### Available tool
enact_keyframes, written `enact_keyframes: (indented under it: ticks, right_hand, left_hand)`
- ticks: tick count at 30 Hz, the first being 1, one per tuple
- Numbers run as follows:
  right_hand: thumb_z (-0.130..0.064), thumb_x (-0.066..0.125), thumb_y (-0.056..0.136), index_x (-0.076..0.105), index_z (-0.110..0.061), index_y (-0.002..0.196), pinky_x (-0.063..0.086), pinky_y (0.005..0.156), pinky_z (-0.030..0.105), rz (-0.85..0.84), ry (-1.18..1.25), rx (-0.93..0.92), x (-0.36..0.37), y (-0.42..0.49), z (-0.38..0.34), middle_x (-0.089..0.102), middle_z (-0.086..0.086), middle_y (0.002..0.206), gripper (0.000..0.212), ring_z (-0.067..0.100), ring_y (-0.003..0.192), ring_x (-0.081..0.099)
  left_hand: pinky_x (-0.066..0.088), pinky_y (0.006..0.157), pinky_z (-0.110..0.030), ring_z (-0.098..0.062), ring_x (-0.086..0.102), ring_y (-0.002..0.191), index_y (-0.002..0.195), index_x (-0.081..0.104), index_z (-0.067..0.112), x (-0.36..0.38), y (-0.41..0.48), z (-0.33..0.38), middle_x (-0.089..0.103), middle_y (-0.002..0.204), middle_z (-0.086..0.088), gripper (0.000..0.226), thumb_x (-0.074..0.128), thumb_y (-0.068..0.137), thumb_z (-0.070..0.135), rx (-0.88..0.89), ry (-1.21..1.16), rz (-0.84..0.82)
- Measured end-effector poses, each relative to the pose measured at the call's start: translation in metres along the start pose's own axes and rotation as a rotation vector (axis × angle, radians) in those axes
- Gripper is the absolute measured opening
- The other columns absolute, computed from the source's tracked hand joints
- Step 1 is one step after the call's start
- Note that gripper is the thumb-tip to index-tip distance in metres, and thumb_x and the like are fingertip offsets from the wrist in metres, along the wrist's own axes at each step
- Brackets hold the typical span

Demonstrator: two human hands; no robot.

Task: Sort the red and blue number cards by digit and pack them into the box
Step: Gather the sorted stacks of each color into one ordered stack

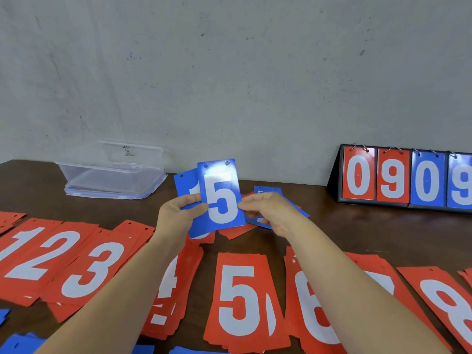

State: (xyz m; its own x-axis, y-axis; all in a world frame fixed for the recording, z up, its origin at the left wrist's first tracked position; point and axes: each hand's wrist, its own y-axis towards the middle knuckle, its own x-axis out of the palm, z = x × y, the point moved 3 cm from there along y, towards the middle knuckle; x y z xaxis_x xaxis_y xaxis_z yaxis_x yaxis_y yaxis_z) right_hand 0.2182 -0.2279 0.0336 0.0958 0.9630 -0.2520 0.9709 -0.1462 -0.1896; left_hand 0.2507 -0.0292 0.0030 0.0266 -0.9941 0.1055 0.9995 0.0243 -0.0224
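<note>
I hold a small fan of blue cards upright above the table; the front one is a blue 5 card [221, 195], with a blue 1 card [186, 185] behind it. My left hand [178, 213] grips the fan from the left. My right hand [265, 213] pinches the right edge of the blue 5. Red stacks lie in a row: red 1 [15, 249], red 2 [46, 259], red 3 [94, 267], red 4 [171, 290], red 5 [240, 300], red 6 [311, 310], red 8 [449, 302]. The clear plastic box [112, 169] sits at the back left.
A loose heap of blue and red cards [270, 192] lies behind my right hand. A flip scoreboard [406, 177] showing 0 9 0 9 stands at the back right. Blue cards [23, 343] peek in along the near edge. A grey wall closes off the back.
</note>
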Motion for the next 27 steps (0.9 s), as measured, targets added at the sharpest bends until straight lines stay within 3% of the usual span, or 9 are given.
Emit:
enact_keyframes:
  ticks: [3, 5, 7, 10, 17, 21, 23, 24, 27]
  right_hand:
    - [-0.021, 0.074, 0.082, 0.073, -0.015, 0.100, 0.049, 0.069, 0.016, 0.225, -0.058, -0.054, -0.035, 0.015, 0.007, 0.071, -0.002, 0.097, 0.019, 0.005, 0.080, 0.060]
    - [-0.041, 0.072, 0.082, 0.066, -0.022, 0.116, 0.044, 0.094, 0.031, 0.454, -0.487, 0.020, -0.065, 0.026, 0.020, 0.063, -0.002, 0.120, 0.039, 0.017, 0.112, 0.054]
    - [-0.063, 0.067, 0.077, 0.057, -0.022, 0.126, 0.034, 0.098, 0.039, 0.468, -0.841, 0.169, -0.078, 0.030, 0.034, 0.052, 0.005, 0.133, 0.064, 0.027, 0.127, 0.038]
    - [-0.074, 0.067, 0.068, 0.050, -0.019, 0.130, 0.033, 0.100, 0.041, 0.413, -0.932, 0.272, -0.081, 0.035, 0.048, 0.041, 0.011, 0.138, 0.085, 0.029, 0.129, 0.034]
    - [-0.059, 0.078, 0.067, 0.038, -0.017, 0.136, 0.035, 0.097, 0.041, 0.475, -0.837, 0.257, -0.082, 0.041, 0.050, 0.044, 0.010, 0.136, 0.090, 0.028, 0.126, 0.040]
    - [-0.048, 0.067, 0.084, 0.051, -0.020, 0.117, 0.034, 0.092, 0.039, 0.582, -0.880, 0.146, -0.079, 0.035, 0.048, 0.054, 0.005, 0.118, 0.046, 0.025, 0.118, 0.045]
    - [-0.041, 0.054, 0.094, 0.056, -0.022, 0.093, 0.032, 0.089, 0.037, 0.652, -0.724, 0.088, -0.081, 0.031, 0.045, 0.058, 0.002, 0.102, 0.019, 0.023, 0.110, 0.050]
    - [-0.037, 0.051, 0.096, 0.056, -0.022, 0.085, 0.033, 0.088, 0.036, 0.655, -0.553, 0.069, -0.082, 0.028, 0.043, 0.060, 0.001, 0.096, 0.020, 0.023, 0.104, 0.053]
    - [-0.024, 0.057, 0.096, 0.063, -0.016, 0.090, 0.050, 0.077, 0.037, 0.477, 0.182, 0.038, -0.072, 0.017, 0.027, 0.068, 0.004, 0.092, 0.011, 0.021, 0.086, 0.064]
  left_hand:
    - [0.058, 0.066, -0.033, -0.018, 0.068, 0.089, 0.090, 0.065, 0.026, -0.004, 0.001, 0.001, 0.065, 0.111, -0.005, 0.020, 0.075, 0.082, 0.011, 0.041, 0.037, 0.004]
    - [0.057, 0.063, -0.032, -0.017, 0.067, 0.088, 0.089, 0.065, 0.027, -0.008, 0.002, 0.001, 0.063, 0.114, -0.006, 0.021, 0.075, 0.082, 0.011, 0.048, 0.043, 0.012]
    - [0.057, 0.065, -0.034, -0.017, 0.066, 0.090, 0.090, 0.065, 0.029, -0.010, 0.003, 0.002, 0.061, 0.117, -0.006, 0.021, 0.075, 0.082, 0.012, 0.038, 0.043, 0.019]
    - [0.056, 0.064, -0.033, -0.017, 0.065, 0.091, 0.089, 0.065, 0.030, -0.009, 0.002, 0.001, 0.058, 0.118, -0.005, 0.021, 0.075, 0.082, 0.013, 0.026, 0.057, 0.010]
    - [0.056, 0.065, -0.033, -0.025, 0.064, 0.104, 0.087, 0.065, 0.031, -0.011, 0.004, -0.001, 0.058, 0.127, -0.009, 0.021, 0.076, 0.082, 0.014, -0.008, 0.071, 0.027]
    - [0.056, 0.064, -0.031, -0.024, 0.062, 0.105, 0.088, 0.063, 0.032, -0.012, 0.004, 0.000, 0.057, 0.127, -0.007, 0.022, 0.075, 0.082, 0.015, -0.025, 0.095, 0.039]
    - [0.056, 0.064, -0.031, -0.023, 0.062, 0.105, 0.093, 0.064, 0.029, -0.012, 0.004, 0.002, 0.057, 0.126, -0.007, 0.021, 0.075, 0.082, 0.015, -0.031, 0.086, 0.038]
    - [0.056, 0.064, -0.031, -0.023, 0.062, 0.104, 0.096, 0.064, 0.028, -0.011, 0.004, 0.002, 0.056, 0.125, -0.006, 0.022, 0.075, 0.082, 0.015, -0.032, 0.082, 0.039]
    - [0.056, 0.061, -0.029, -0.020, 0.064, 0.099, 0.103, 0.064, 0.026, -0.007, 0.004, 0.004, 0.056, 0.119, -0.003, 0.026, 0.075, 0.082, 0.015, -0.028, 0.073, 0.030]
